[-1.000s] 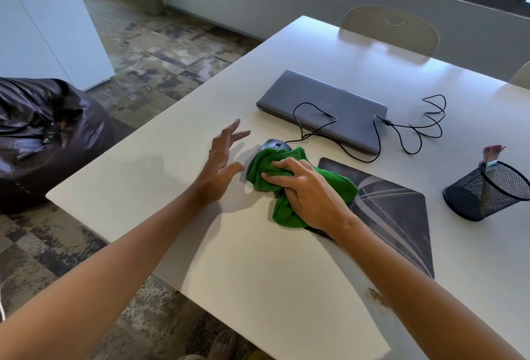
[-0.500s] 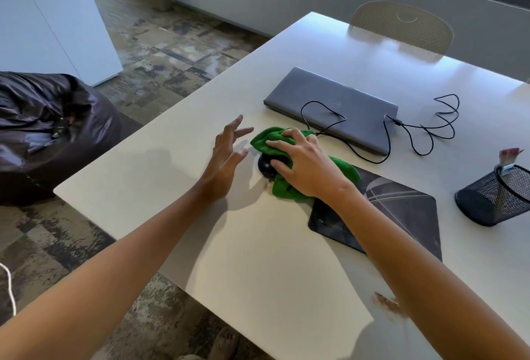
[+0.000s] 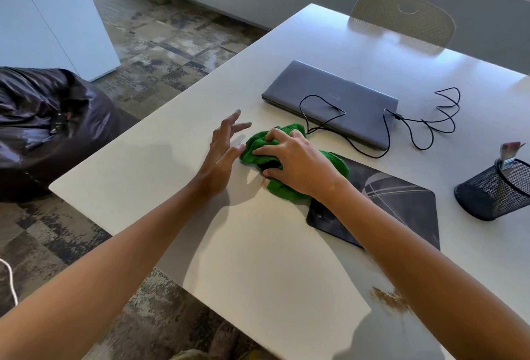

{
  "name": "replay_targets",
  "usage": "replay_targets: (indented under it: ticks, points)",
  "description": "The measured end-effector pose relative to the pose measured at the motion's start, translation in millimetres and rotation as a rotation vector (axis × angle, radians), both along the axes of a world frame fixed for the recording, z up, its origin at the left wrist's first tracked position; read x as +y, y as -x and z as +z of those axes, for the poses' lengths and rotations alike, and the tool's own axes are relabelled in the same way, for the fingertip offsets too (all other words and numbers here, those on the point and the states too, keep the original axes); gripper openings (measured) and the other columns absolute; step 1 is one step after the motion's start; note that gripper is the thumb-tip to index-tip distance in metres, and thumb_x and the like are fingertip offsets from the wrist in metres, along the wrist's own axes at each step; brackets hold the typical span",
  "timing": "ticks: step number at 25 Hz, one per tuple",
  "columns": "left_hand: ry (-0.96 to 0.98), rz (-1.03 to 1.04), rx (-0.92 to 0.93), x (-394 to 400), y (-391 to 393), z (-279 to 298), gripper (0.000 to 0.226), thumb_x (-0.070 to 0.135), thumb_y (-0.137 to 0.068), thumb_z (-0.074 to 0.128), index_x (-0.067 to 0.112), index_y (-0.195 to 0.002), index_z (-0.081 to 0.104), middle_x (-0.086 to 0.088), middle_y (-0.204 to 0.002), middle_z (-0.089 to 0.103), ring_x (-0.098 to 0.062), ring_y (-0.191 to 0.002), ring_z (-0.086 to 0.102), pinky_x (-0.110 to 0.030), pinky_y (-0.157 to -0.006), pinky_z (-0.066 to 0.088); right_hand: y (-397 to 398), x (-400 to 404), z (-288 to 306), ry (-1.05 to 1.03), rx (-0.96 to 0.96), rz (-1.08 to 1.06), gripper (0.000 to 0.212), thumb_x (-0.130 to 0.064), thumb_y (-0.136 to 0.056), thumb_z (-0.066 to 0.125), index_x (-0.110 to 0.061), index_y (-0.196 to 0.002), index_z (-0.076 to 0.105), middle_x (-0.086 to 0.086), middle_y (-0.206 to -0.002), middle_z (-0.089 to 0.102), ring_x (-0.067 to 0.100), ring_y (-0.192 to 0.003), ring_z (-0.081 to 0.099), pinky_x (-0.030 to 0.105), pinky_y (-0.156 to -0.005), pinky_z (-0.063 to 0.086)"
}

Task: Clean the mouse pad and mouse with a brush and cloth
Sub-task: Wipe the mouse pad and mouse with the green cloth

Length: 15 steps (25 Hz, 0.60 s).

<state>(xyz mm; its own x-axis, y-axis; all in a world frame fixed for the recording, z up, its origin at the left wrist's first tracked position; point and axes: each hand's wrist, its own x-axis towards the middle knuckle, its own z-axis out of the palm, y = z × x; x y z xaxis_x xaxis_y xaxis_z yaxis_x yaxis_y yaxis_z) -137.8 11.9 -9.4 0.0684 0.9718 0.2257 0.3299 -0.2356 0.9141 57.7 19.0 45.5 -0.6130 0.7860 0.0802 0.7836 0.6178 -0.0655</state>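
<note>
My right hand [image 3: 295, 163] presses a crumpled green cloth [image 3: 258, 144] down over the black mouse [image 3: 268, 165], of which only a dark sliver shows under my palm. Both sit on the white table [image 3: 258, 259] just left of the dark mouse pad [image 3: 401, 205]. The cloth's right end lies on the pad's near-left corner. My left hand [image 3: 222, 153] hovers just left of the cloth with fingers spread, holding nothing. The mouse's black cable [image 3: 318, 113] loops over the laptop. A brush [image 3: 510, 150] stands in the mesh cup.
A closed grey laptop [image 3: 329, 98] lies behind the cloth. A black mesh cup [image 3: 493, 190] stands at the right edge. A beige chair [image 3: 401, 21] is at the table's far side. A dark beanbag [image 3: 43, 124] sits on the floor to the left. A brown stain [image 3: 390, 299] marks the near table.
My right hand slid the cloth forward over the mouse, covering it almost fully. My left hand stayed open beside it. The view shifted slightly.
</note>
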Motion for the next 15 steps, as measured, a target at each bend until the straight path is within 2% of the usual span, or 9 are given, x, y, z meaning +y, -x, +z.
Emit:
replay_targets:
  ticks: [5,8,9,11,13,15]
  points:
    - [0.009,0.001,-0.022,-1,0,0,0.076,0.057,-0.085,0.038,0.032,-0.156,0.025,0.019,-0.144,0.048,-0.020,-0.143,0.035,-0.061,-0.115,0.028,4,-5,1,-0.031,0.045,0.099,0.031,-0.024,-0.092,0.067,-0.028,-0.122,0.069,0.000,-0.132,0.055,0.025,-0.094,0.053,0.036,-0.089,0.048]
    - [0.008,-0.001,-0.017,-1,0,2,0.078,0.060,-0.083,0.038,0.032,-0.155,0.024,0.013,-0.145,0.049,-0.022,-0.141,0.038,-0.062,-0.114,0.030,2,-3,2,0.045,0.105,0.150,0.025,-0.009,-0.086,0.068,-0.023,-0.105,0.076,-0.003,-0.121,0.061,0.022,-0.097,0.057,0.036,-0.092,0.049]
    - [0.010,-0.005,-0.030,-1,-1,2,0.079,0.060,-0.083,0.038,0.030,-0.155,0.025,0.009,-0.146,0.049,-0.023,-0.141,0.038,-0.062,-0.114,0.029,-1,-2,5,0.113,0.189,0.130,0.024,-0.005,-0.083,0.070,-0.021,-0.099,0.078,-0.005,-0.117,0.062,0.019,-0.097,0.059,0.034,-0.093,0.050]
    - [0.015,-0.005,-0.064,-3,-1,3,0.079,0.058,-0.083,0.039,0.027,-0.155,0.027,0.004,-0.147,0.049,-0.023,-0.142,0.037,-0.059,-0.117,0.028,-14,4,15,0.219,0.475,0.015,0.025,0.001,-0.077,0.073,-0.019,-0.089,0.080,-0.007,-0.110,0.066,0.011,-0.097,0.063,0.025,-0.094,0.051]
    - [0.019,-0.006,-0.034,-4,-1,4,0.078,0.055,-0.084,0.045,0.023,-0.154,0.030,0.004,-0.147,0.050,-0.021,-0.141,0.036,-0.053,-0.118,0.028,-29,16,30,0.156,0.717,-0.137,0.024,-0.002,-0.077,0.077,-0.022,-0.090,0.080,-0.006,-0.107,0.070,0.007,-0.099,0.065,0.021,-0.093,0.052]
    - [-0.022,-0.014,0.083,-2,-3,3,0.080,0.045,-0.082,0.061,0.018,-0.152,0.034,0.004,-0.144,0.051,-0.018,-0.137,0.036,-0.048,-0.116,0.030,-41,28,40,0.024,0.771,-0.250,0.022,-0.009,-0.083,0.077,-0.025,-0.097,0.079,-0.005,-0.107,0.072,0.009,-0.097,0.067,0.023,-0.090,0.053]
